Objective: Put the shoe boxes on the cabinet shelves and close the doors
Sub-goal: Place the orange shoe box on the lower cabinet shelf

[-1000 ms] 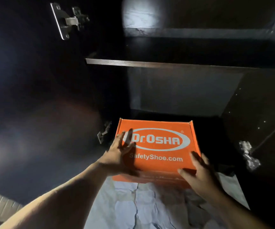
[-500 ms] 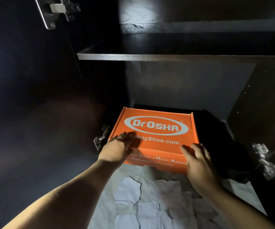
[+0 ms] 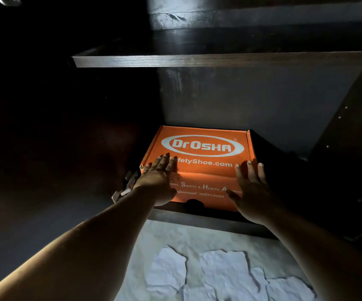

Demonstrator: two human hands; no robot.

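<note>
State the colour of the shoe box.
Orange with white lettering; the shoe box shows clearly in the head view.

The orange cardboard shoe box (image 3: 199,157) carries white lettering and a white oval logo. Above it, the dark brown wooden shelf (image 3: 219,60) shows streaky grain.

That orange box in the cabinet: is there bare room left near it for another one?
Yes. To the right of the orange box, the bottom shelf looks bare up to the right cabinet wall. The upper shelf also appears empty. The box's left side sits tight against the left wall.
</note>
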